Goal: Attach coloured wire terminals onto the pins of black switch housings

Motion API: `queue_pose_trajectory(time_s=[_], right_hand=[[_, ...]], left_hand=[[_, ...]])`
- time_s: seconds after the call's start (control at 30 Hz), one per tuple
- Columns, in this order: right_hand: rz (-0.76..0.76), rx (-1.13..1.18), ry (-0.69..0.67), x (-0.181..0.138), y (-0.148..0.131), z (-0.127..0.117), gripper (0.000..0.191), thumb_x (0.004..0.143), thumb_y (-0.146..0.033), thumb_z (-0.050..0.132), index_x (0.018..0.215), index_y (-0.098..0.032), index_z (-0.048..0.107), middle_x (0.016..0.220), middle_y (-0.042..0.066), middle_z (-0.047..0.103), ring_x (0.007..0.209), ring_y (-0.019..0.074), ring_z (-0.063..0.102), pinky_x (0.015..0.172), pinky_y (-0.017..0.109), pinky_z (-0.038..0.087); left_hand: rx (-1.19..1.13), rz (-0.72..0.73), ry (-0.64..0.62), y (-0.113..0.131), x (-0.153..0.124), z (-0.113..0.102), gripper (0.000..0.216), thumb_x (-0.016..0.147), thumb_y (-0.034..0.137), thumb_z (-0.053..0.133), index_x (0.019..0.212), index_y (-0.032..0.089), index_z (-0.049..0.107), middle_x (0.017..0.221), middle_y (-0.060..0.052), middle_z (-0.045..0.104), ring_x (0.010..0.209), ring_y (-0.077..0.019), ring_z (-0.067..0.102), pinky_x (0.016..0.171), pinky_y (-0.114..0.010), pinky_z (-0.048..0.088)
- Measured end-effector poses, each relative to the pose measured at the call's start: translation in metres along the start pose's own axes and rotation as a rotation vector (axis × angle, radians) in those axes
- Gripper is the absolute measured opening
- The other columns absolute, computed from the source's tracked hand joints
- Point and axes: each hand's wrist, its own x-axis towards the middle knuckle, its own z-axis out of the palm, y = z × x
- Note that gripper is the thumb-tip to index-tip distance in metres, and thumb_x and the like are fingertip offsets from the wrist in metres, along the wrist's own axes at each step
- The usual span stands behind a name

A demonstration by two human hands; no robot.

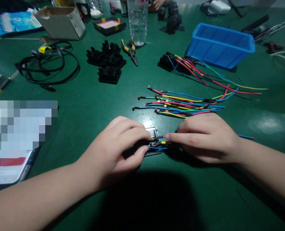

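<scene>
My left hand (pixel 123 136) is closed round a small black plastic housing (pixel 155 151) on the green table, covering its left side. Wires with metal terminals lie in the housing, among them a yellow one (pixel 163 143) and a blue one (pixel 158 148). At the housing's right side, my right hand (pixel 205 138) has its fingertips closed on a red wire (pixel 163 137) whose black-sleeved end reaches into the housing. Its other fingers are curled, and a blue wire end shows beyond the wrist. Just past both hands is a bundle of coloured wires (pixel 185 104) with metal terminals.
Black plastic housings (pixel 106 59) and yellow-handled pliers (pixel 131 51) lie ahead. A wired housing (pixel 173 64) sits before a blue bin (pixel 220 45). A water bottle (pixel 137 24), coiled black cable (pixel 48 64), box (pixel 60 22) and phone (pixel 19 144) stand around. Another person's hand (pixel 156 4) shows at the back.
</scene>
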Motion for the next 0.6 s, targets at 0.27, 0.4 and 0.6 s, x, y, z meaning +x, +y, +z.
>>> queue_pose_trajectory(time_s=[0.27,0.4,0.6], right_hand=[[0.011,0.011,-0.007,0.0006,-0.0008,-0.001,0.029,0.092,-0.015,0.045,0.116,-0.016,0.059,0.079,0.005,0.063,0.066,0.0136,0.055,0.059,0.028,0.039],[0.037,0.047,-0.025,0.0007,-0.0017,-0.0017,0.029,0.09,-0.015,0.046,0.116,-0.016,0.059,0.081,0.006,0.064,0.069,0.0142,0.057,0.061,0.027,0.042],[0.034,0.091,-0.022,0.0017,-0.0019,-0.003,0.03,0.088,-0.014,0.048,0.116,-0.013,0.06,0.08,0.008,0.063,0.068,0.015,0.056,0.06,0.029,0.043]], left_hand=[[-0.004,-0.019,-0.009,0.0015,0.0004,-0.0011,0.015,0.087,0.017,0.057,0.1,0.019,0.062,0.1,-0.003,0.066,0.094,-0.016,0.057,0.086,-0.029,0.044],[-0.001,-0.01,-0.007,0.0011,0.0016,-0.0007,0.014,0.087,0.016,0.056,0.1,0.019,0.061,0.099,-0.003,0.066,0.094,-0.0161,0.057,0.085,-0.029,0.043],[-0.005,-0.015,-0.01,0.0013,0.0,-0.001,0.015,0.087,0.017,0.057,0.101,0.018,0.062,0.099,-0.003,0.066,0.094,-0.0158,0.057,0.086,-0.029,0.043]])
